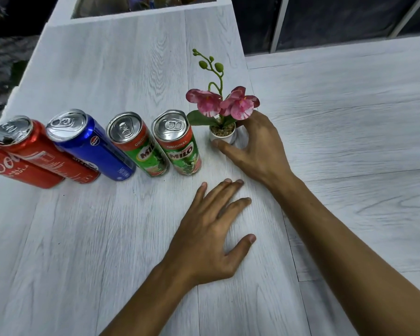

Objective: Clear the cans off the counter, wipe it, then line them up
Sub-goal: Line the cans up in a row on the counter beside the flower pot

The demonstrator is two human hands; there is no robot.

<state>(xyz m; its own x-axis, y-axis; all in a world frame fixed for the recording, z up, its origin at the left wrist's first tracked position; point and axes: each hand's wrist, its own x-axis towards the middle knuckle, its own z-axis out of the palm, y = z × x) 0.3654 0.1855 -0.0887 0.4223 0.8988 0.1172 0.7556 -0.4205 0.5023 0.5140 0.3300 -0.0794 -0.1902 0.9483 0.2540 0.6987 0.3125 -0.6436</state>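
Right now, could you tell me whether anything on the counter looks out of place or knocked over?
Nothing looks spilled or damaged. The five cans stand upright in a row, two red cans at the left, a blue can, then two green cans. The one non-can is a small flower pot at the right end, with the right hand around it.

Glossy printed metal cans (177, 141) with bright silvery tops stand on a matt, pale grey wood-grain counter (121, 69).
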